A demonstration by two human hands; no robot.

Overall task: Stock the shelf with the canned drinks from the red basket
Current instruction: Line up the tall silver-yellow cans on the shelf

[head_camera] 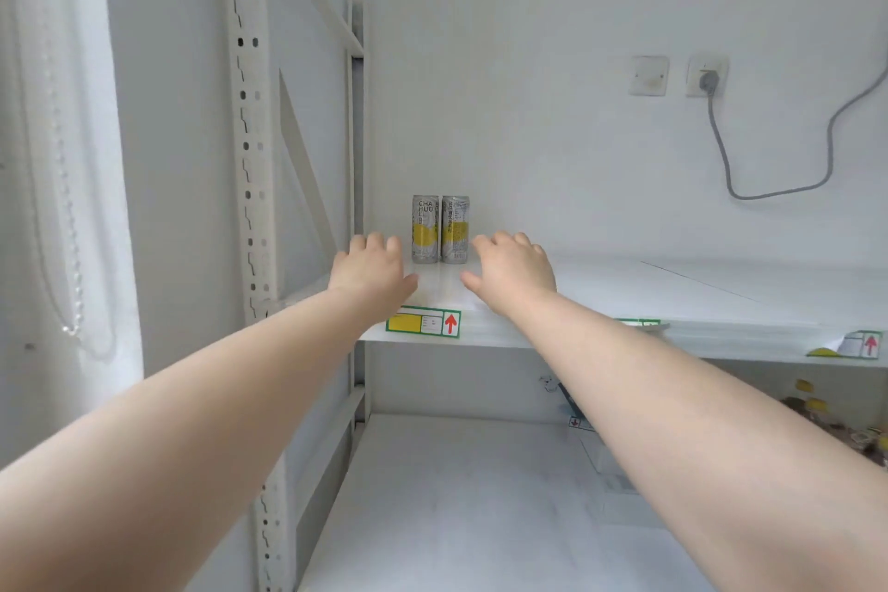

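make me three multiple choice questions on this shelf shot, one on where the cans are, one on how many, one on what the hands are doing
1. Where do the cans stand?
A. on the lower shelf
B. far back at the left end of the upper shelf
C. at the front edge, on the right

2. How many cans are in view?
A. one
B. two
C. four

3. What state are the left hand and right hand in?
A. both relaxed, holding nothing
B. the left hand grips a can
C. the right hand grips a can

Answers:
1 B, they stand upright well behind the front edge, at the left end.
2 B, two silver and yellow cans stand side by side.
3 A, one hand lies to each side of the pair, with nothing in either.
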